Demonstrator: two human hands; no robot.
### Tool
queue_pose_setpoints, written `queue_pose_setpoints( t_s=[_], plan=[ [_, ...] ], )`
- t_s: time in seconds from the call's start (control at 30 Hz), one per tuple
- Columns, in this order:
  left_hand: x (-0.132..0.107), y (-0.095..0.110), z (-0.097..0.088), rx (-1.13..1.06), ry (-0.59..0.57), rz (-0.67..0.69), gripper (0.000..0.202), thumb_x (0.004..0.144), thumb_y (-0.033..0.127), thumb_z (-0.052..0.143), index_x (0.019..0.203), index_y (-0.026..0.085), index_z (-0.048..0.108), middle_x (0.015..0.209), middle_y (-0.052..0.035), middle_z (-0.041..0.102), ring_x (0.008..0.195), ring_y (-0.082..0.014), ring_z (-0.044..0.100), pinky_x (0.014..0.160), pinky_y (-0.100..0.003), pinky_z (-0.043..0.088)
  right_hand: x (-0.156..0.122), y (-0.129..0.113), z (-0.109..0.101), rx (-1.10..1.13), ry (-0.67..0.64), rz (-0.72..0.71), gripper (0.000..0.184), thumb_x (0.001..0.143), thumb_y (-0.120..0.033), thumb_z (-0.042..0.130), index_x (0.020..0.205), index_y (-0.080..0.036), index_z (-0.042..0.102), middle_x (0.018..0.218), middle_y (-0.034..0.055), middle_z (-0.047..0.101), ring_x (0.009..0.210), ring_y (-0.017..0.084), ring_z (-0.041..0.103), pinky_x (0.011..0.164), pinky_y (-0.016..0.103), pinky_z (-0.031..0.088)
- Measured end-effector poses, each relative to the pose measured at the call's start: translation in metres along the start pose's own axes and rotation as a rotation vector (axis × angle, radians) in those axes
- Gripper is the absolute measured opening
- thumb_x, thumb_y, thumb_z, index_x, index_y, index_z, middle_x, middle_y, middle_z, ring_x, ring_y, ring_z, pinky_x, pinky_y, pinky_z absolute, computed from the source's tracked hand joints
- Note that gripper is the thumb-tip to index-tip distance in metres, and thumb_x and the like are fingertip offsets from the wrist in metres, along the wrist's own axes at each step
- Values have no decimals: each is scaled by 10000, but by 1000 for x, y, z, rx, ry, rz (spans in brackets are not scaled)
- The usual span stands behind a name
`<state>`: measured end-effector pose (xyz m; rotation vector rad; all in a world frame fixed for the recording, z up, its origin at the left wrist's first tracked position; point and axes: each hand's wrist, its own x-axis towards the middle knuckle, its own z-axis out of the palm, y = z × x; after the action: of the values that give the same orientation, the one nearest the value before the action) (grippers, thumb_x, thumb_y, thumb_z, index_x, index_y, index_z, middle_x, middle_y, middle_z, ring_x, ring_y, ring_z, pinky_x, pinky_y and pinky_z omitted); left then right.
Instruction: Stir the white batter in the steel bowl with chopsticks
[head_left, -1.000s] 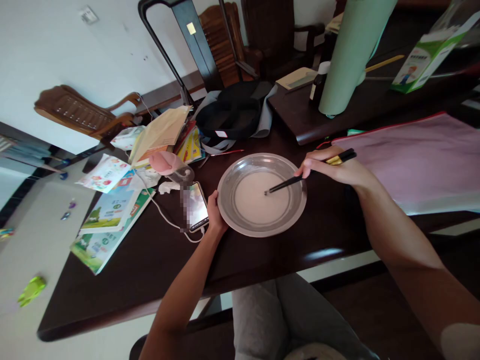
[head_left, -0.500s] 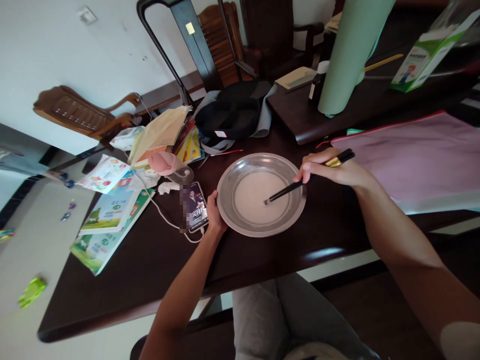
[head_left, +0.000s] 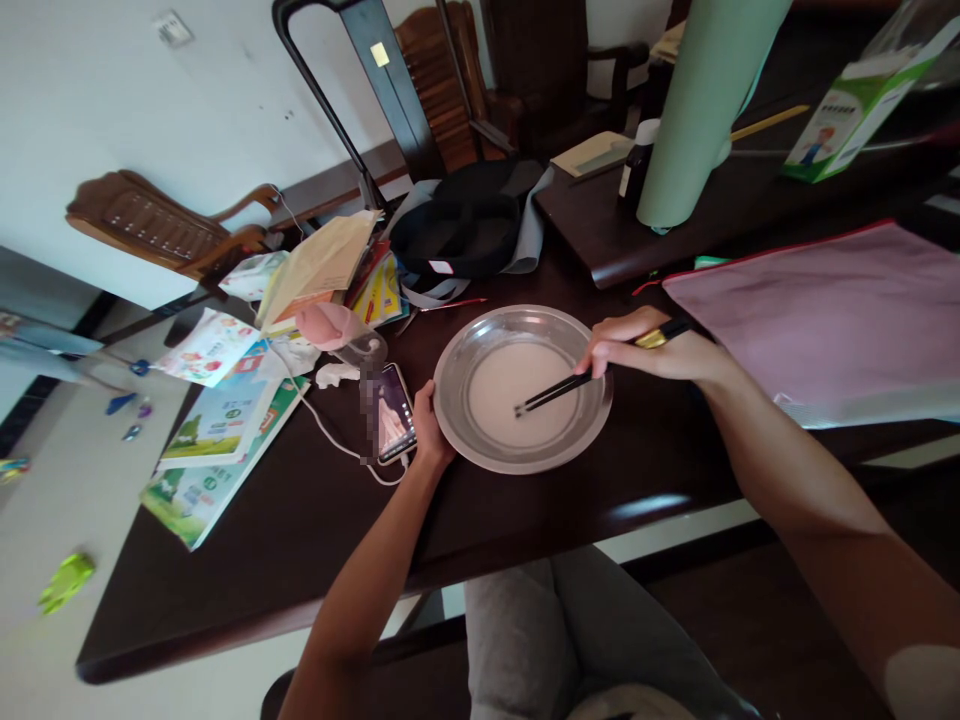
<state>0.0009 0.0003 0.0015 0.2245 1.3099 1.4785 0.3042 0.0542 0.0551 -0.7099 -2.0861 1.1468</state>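
A wide metal bowl (head_left: 454, 420) stands on the dark table, with a milky white liquid (head_left: 506, 380) in its bottom. My left hand (head_left: 429, 425) grips the bowl's left rim, thumb on top and the other fingers hidden beneath. In my right hand (head_left: 637, 345) is a pair of black chopsticks (head_left: 559, 388) with gold bands near the top. Their tips meet the liquid near the bowl's middle, slanting down to the left.
Left of the bowl lies a phone (head_left: 394, 415) on a white cable. Beyond it are a pink-lidded bottle (head_left: 330, 325), papers and booklets (head_left: 217, 430). A black bag (head_left: 457, 225) sits behind the bowl. On the right are a pink zip pouch (head_left: 825, 320) and a green cylinder (head_left: 697, 120).
My right hand and the chopsticks have shifted a little left, the tips moving left and slightly nearer me in the liquid. My left hand and the bowl stay put. The phone's picture differs.
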Motion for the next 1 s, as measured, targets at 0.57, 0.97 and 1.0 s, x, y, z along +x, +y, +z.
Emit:
queue_pose_setpoints(
  t_s=[0.57,0.97,1.0],
  plan=[
    [-4,2,3,4,26,-17,218,740,382,663,597,222,627,605,-2,708,768,-239,741,702,-307,586,6,0,6,-48,-56,-1,273,941,-457,660,887,-240,818,992,38,828,913,186,754,809,298,545],
    [-2,1,2,-27,-9,-38,213,746,373,653,602,217,648,625,-11,723,806,-242,754,718,-295,587,6,2,4,-80,-61,-33,274,957,-447,649,906,-236,814,991,49,822,910,185,750,794,299,542],
    [-1,1,2,-30,-10,-42,215,746,376,654,603,216,651,631,-13,727,802,-241,753,717,-295,587,6,2,4,-112,-22,-24,268,955,-447,652,901,-241,814,987,48,821,908,188,744,795,307,539]
  ],
)
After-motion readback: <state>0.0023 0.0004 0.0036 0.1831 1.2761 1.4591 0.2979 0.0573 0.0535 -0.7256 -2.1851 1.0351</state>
